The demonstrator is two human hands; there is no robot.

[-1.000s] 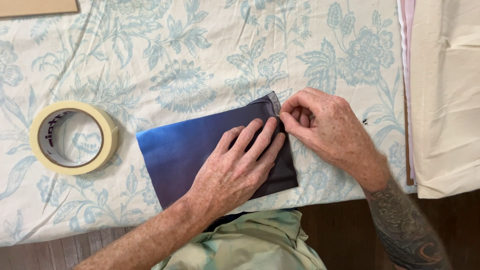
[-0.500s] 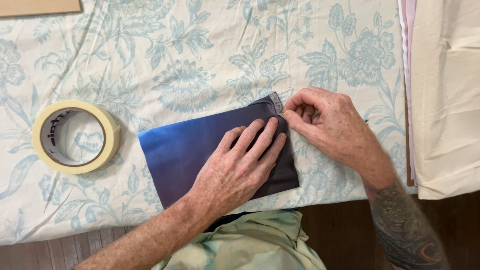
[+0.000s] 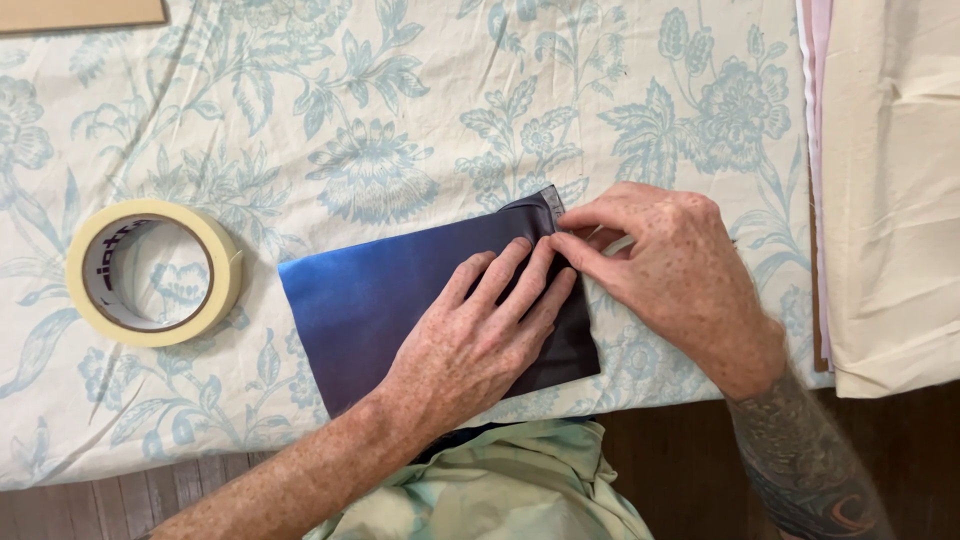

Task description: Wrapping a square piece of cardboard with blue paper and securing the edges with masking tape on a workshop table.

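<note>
A dark blue sheet of shiny paper or fabric (image 3: 380, 300) lies on a floral cloth-covered table (image 3: 400, 120). My left hand (image 3: 480, 330) rests flat on its right half, fingers spread and pressing down. My right hand (image 3: 670, 270) pinches the sheet's upper right edge between thumb and fingers, where a small grey strip (image 3: 552, 205) shows at the corner. The fingertips of both hands meet near that edge.
A roll of cream masking tape (image 3: 150, 272) lies flat to the left of the sheet. Folded cream fabric (image 3: 890, 190) with pink layers beneath sits at the right edge. A tan board (image 3: 80, 14) shows at the top left. Dark wooden floor lies below the table's edge.
Both hands stay at the sheet's right edge; the right hand's fingers have shifted slightly along it. The sheet and tape roll keep their places.
</note>
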